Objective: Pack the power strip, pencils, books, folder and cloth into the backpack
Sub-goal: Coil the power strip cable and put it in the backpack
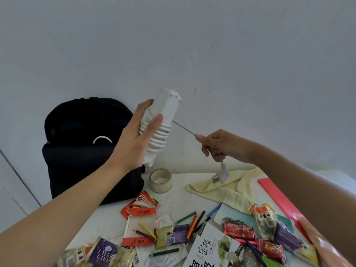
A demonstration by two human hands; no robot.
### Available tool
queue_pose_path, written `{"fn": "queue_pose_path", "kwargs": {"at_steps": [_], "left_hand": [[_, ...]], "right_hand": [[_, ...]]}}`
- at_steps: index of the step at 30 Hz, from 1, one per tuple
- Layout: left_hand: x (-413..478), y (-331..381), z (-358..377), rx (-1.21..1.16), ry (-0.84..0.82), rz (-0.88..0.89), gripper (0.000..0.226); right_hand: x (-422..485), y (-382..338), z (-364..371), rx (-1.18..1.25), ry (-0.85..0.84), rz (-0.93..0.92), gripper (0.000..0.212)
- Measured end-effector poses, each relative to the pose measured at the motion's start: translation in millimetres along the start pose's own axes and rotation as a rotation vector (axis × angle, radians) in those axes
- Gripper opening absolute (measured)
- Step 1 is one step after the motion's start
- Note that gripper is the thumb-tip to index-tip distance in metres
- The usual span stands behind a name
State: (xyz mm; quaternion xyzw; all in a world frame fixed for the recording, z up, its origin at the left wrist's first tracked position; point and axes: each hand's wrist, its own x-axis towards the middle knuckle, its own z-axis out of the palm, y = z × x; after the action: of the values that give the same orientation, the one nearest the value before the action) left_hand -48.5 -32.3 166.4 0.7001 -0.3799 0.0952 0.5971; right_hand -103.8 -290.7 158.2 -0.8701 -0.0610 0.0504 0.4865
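The left hand (134,135) is raised above the table (179,199), fingers and thumb wrapped round the white strip (167,106), which it holds nearly upright and tilted a little right. The cord (183,127) is coiled in many turns round the strip's lower half; one straight stretch runs from the coils down to the right hand (217,144). The right hand is curled on the cord, pinching it, and the plug (223,174) hangs below the fist, just above the cloth (229,191). The black backpack (86,151) stands upright at the table's far left by the wall, behind the left forearm. A tape roll (160,180) sits between the backpack and the yellow striped cloth, which lies crumpled on the table. The red folder (277,197) lies flat at the right, partly hidden by the right arm. Loose pencils (192,225) are scattered mid-table, some on an orange pencil box (138,227). Two books (206,249) lie near the front edge, overlapping, with snack packets (238,229) strewn on them and to the left.
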Motion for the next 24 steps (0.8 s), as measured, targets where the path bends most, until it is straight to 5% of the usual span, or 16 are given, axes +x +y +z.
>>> {"fn": "queue_pose_path", "kwargs": {"at_steps": [6,10,17,24], "left_hand": [[9.3,-18.9,-14.4,0.271,0.111,-0.082,0.042],[10.6,-28.3,-26.3,0.549,0.03,-0.096,0.044],[5.1,-41.0,-30.2,0.708,-0.31,-0.102,0.075],[-10.7,-29.4,-11.4,0.774,-0.585,-0.044,0.068]], "right_hand": [[4.9,-3.8,16.1,-0.582,-0.051,0.125,0.028],[4.2,-8.0,23.8,-0.73,0.081,-0.1,0.033],[10.2,-14.5,47.0,-0.665,0.287,-0.538,0.027],[9.1,-31.4,33.9,-0.727,0.57,-0.692,0.046]]}}
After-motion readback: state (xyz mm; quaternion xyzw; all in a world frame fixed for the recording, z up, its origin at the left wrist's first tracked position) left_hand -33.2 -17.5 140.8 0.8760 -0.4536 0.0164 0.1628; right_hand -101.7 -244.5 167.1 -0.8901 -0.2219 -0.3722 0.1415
